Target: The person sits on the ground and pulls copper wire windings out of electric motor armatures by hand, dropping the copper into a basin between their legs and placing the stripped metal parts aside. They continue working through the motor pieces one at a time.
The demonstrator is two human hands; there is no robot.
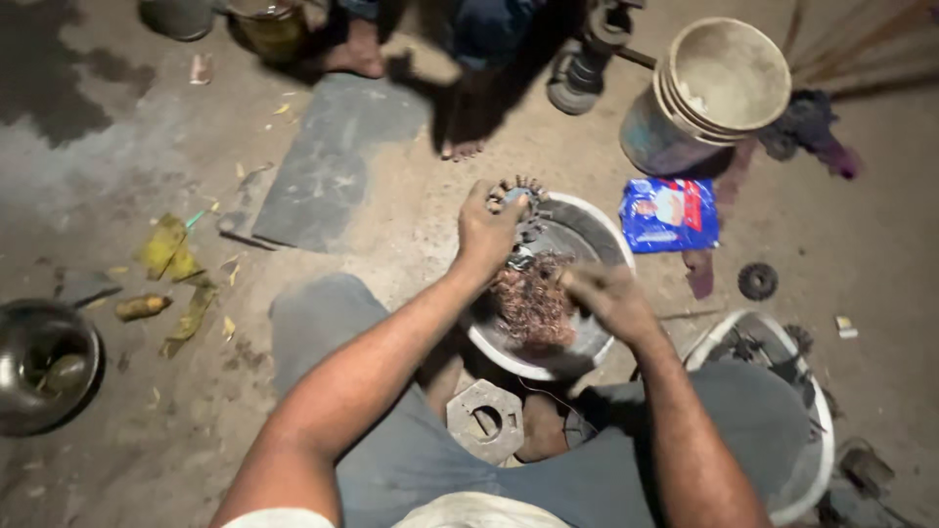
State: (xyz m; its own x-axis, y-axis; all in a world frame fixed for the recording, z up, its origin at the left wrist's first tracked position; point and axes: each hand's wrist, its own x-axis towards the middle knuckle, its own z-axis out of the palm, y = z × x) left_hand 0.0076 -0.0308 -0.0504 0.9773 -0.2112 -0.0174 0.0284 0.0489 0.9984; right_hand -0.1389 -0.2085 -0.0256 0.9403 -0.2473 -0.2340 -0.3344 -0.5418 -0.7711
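Observation:
I sit on a dirt floor with a round metal basin (597, 220) between my knees. Inside it lies a toothed metal ring part with a tangle of reddish copper wire (533, 305). My left hand (489, 227) grips the far toothed edge of the metal ring part (523, 196) at the basin's far rim. My right hand (608, 298) is blurred and closed over the copper wire at the basin's right side; what it grips is unclear.
A stack of dirty buckets (709, 88) stands far right, a blue packet (670, 213) beside it. A grey slab (328, 166) lies far left, a dark metal bowl (44, 362) at the left edge. A second basin (807, 420) sits by my right knee. Another person's bare feet (357, 54) are opposite.

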